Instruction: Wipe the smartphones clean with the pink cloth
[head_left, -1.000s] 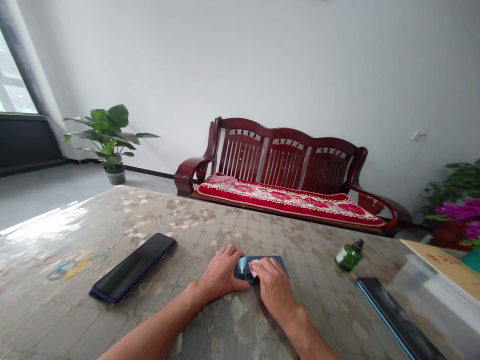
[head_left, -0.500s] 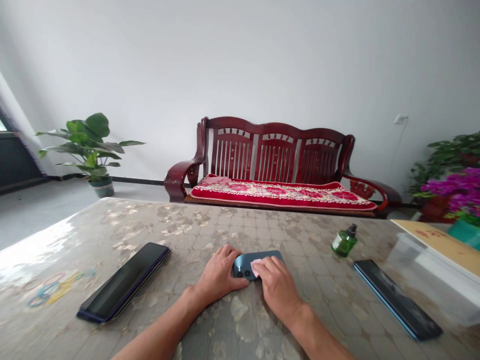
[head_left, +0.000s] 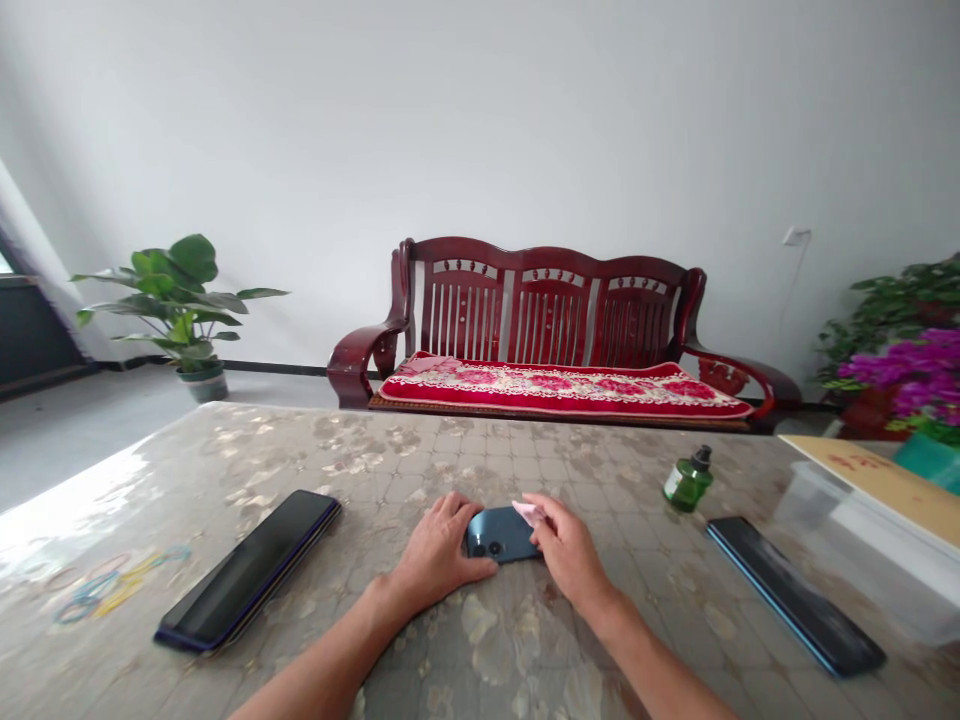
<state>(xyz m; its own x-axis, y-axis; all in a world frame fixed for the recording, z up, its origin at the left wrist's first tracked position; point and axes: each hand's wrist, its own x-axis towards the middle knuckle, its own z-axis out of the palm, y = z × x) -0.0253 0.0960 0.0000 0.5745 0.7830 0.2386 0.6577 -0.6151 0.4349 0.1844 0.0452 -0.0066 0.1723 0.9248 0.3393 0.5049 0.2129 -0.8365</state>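
Observation:
A dark blue phone [head_left: 504, 532] lies back side up on the table, its camera lenses toward the left end. My left hand [head_left: 442, 545] grips that end, thumb along the near edge and fingers along the far edge. Between the thumb and fingers of my right hand [head_left: 566, 550] is a small pink cloth [head_left: 529, 513], held at the phone's right end. The right hand covers part of that end, so I cannot tell whether the cloth touches the surface.
On the left lie a stack of phones [head_left: 255, 570] and several rubber bands [head_left: 112, 585]. To the right are a green pump bottle [head_left: 688, 480], another phone [head_left: 791, 592] and a clear plastic box [head_left: 847, 550]. A wooden bench [head_left: 547, 320] stands beyond the patterned table [head_left: 450, 450].
My right hand has moved slightly right and turned, lifting the pink cloth from beside the camera lenses toward the phone's right end. My left hand keeps its grip.

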